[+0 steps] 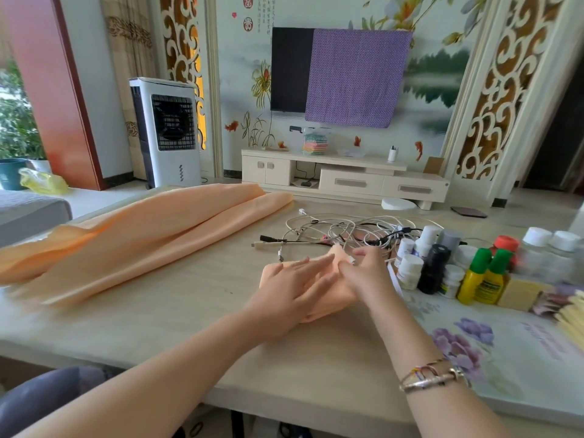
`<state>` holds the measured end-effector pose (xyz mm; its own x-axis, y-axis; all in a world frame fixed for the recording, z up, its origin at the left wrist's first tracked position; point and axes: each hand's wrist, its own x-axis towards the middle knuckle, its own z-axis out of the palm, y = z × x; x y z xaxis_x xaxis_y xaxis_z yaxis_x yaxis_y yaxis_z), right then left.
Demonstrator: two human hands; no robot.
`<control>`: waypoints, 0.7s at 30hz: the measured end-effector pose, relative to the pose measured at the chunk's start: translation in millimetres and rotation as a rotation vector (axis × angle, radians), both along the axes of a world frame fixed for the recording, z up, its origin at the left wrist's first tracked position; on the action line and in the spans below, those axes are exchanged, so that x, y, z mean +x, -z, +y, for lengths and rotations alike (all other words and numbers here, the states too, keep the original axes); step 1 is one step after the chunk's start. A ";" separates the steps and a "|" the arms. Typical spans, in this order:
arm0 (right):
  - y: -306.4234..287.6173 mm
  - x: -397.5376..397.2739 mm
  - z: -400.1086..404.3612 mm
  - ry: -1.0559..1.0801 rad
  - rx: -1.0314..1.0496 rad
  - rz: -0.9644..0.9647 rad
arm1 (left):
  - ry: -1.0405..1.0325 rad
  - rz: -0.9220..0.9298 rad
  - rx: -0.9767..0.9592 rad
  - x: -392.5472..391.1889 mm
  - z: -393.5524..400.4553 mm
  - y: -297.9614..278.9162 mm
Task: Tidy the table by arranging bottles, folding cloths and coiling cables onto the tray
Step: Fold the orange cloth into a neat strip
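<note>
I've got both hands down on the small peach cloth point(275, 275) at mid-table. My left hand point(292, 287) lies flat on it, fingers straight and slightly spread, pressing the fabric down. My right hand point(363, 275) sits just beside it, fingers curled and pinching the cloth's far edge where it bunches up at my fingertips; something small and white shows in that pinch, too blurred for me to name. Just beyond my right fingertips lies the tangle of cables point(344, 232), white and black leads looped over each other. To the outside of my right hand stand the bottles point(448, 267): white ones, a black one, two yellow ones with green caps, a red-capped one, clear ones further out. Well off past my left fingers, the large peach cloth point(142, 229) lies in long loose folds on the table point(196, 320). I can't pick out the tray.
</note>
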<state>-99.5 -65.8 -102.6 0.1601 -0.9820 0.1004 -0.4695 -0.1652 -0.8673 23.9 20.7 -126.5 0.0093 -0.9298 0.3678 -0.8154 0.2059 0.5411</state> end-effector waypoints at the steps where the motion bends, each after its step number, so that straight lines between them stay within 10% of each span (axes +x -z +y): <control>1: -7.1 0.5 1.7 -0.001 0.059 -0.139 | 0.014 -0.056 -0.020 -1.3 4.5 -4.9; 7: -53.1 -24.4 13.6 -0.122 0.243 -0.816 | -0.079 -0.033 -0.118 -32.7 7.3 -32.6; 14: -83.0 -132.8 -1.4 0.013 -0.071 -0.507 | 0.130 0.640 -0.093 -119.7 -15.5 -84.6; 21: -69.3 -275.5 -3.7 0.148 0.207 -0.361 | 0.408 1.144 0.348 -238.0 -59.1 -89.6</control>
<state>-375.0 -69.5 -33.3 0.0065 -0.9970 -0.0770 -0.1360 0.0754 -0.9878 -214.1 -38.4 -36.9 -0.1505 -0.9858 0.0750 0.2425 0.0367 0.9695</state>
